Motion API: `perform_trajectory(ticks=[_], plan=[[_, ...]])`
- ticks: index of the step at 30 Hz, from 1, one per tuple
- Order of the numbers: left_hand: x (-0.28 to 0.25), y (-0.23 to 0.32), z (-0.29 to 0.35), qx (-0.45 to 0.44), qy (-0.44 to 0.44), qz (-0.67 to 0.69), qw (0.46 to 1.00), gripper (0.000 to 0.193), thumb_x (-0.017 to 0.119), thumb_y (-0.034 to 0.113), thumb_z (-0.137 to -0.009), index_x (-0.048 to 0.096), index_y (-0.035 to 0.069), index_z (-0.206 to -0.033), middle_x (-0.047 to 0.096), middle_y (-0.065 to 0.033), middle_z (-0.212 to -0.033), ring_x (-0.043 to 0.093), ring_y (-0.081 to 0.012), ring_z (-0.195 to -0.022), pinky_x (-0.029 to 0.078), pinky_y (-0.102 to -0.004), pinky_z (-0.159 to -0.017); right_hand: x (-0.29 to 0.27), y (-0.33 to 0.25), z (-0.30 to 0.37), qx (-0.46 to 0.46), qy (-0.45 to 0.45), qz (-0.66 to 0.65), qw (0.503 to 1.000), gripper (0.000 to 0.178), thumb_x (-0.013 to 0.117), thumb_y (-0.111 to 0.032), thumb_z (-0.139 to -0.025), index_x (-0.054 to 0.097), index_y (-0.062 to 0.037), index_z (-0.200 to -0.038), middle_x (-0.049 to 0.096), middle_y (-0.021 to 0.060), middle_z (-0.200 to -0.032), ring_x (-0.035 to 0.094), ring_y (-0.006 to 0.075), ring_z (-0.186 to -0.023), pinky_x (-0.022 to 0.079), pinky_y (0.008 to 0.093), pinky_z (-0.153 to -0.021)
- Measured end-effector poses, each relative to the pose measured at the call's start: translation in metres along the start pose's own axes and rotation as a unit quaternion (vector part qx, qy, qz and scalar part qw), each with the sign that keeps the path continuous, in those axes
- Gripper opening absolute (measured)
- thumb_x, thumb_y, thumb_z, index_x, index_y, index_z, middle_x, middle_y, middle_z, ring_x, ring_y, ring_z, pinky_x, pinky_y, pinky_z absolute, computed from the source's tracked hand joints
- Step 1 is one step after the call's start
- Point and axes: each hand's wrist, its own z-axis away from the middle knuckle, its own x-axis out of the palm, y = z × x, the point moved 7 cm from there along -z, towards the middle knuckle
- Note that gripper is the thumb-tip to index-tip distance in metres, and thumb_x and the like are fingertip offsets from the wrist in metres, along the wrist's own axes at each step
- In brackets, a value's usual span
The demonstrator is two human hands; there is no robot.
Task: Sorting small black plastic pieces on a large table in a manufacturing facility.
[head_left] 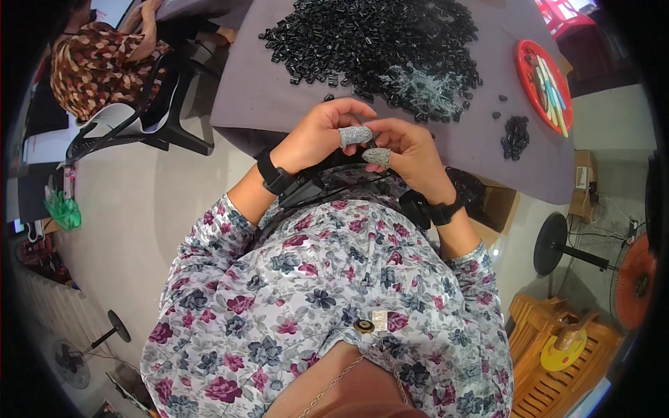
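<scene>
My left hand (319,136) and my right hand (417,155) meet just off the near edge of the table, fingers bent and pinched toward each other. Each thumb wears a grey, textured cover. A small black piece (360,148) shows between the fingertips, mostly hidden by them; its exact form is hard to see. Beyond my hands a large heap of small, shiny black plastic pieces (348,42) spreads over the grey tablecloth (244,90). Pale greyish shreds (425,89) lie on the heap's near right part.
At the right, a red tray (524,66) holds several slim-handled tools. A smaller black pile (516,138) lies near it. Another person (104,66) sits at the far left in a black chair (174,104). Cardboard boxes, fans (634,279) and orange plastic stools (550,348) stand around.
</scene>
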Motion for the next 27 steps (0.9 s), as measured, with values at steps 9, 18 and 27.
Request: perform_trajectory(ticks=[9,18,27], plan=[[0.003,-0.001,0.001,-0.026,-0.002,-0.009,1.000,0.038,0.066,0.001,-0.097,0.060,0.000,-0.134,0.073,-0.0036,-0.097,0.063,-0.0065,-0.076,0.052,-0.0227,-0.069,-0.003,0.002,-0.001,-0.036,0.003,0.219,0.975,0.039,0.065,0.012,-0.082,0.067,-0.0017,-0.119,0.065,0.0017,-0.095,0.063,0.0069,-0.078,0.049,0.0233,-0.065],[0.006,-0.004,-0.001,-0.036,-0.010,0.002,0.999,0.040,0.068,0.001,-0.096,0.060,-0.001,-0.135,0.074,-0.0052,-0.096,0.062,-0.0066,-0.074,0.050,-0.0223,-0.067,0.004,-0.021,0.002,-0.120,0.020,0.261,0.957,0.040,0.062,0.014,-0.078,0.069,0.0002,-0.115,0.063,0.0048,-0.098,0.066,0.0129,-0.088,0.052,0.0259,-0.074],[0.004,-0.007,-0.007,-0.063,0.024,-0.008,0.998,0.043,0.054,-0.008,-0.091,0.061,-0.002,-0.133,0.074,-0.0070,-0.101,0.062,-0.0076,-0.076,0.048,-0.0216,-0.063,-0.002,-0.020,0.000,-0.148,0.045,0.284,0.946,0.034,0.065,0.009,-0.074,0.069,-0.0017,-0.106,0.062,0.0078,-0.092,0.065,0.0195,-0.080,0.052,0.0315,-0.072]])
